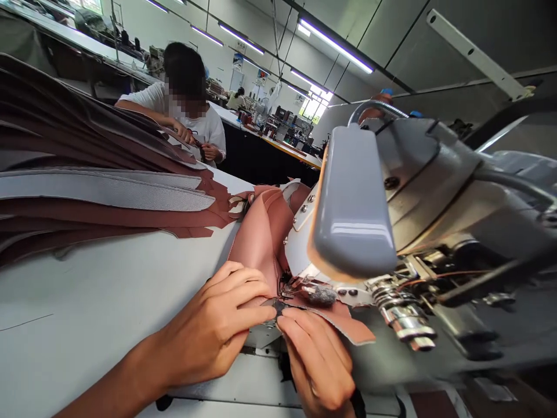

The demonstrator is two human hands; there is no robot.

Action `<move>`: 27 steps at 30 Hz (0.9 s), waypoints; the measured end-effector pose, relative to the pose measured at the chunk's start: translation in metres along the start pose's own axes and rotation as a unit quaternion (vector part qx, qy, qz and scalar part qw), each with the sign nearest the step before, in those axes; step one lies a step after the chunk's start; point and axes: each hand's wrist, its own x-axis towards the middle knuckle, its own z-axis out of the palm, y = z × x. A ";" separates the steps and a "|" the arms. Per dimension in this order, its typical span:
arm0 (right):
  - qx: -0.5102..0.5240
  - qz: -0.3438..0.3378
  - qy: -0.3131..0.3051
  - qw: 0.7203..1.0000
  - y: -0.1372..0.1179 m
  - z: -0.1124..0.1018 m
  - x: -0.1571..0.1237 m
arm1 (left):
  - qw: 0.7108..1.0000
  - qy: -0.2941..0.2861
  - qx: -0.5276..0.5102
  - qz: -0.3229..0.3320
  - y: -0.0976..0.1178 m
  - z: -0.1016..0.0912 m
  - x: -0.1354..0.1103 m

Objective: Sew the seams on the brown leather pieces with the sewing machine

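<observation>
lower centre: the left hand (226,319) and right hand (317,360), grips unclear, touch pink material (256,244); slipping could bring fingertips (270,314) under the sewing machine (352,197).

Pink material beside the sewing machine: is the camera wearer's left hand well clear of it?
No, the left hand rests against the pink material.

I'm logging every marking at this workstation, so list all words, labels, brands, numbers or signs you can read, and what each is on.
No text can be read.
Posters on the far wall: too small and blurred to read.
Sewing machine: no readable brand or number on the parts that show.
Pink leather by the left hand and right hand: no lettering visible.
</observation>
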 end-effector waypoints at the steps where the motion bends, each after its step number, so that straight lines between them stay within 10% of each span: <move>1: 0.004 0.002 0.000 1.000 0.000 0.001 0.000 | 1.000 -0.001 0.007 0.001 0.000 0.000 0.000; 27: -0.056 0.038 0.012 0.998 -0.003 0.002 0.001 | 0.999 0.015 0.037 -0.003 -0.004 -0.003 0.005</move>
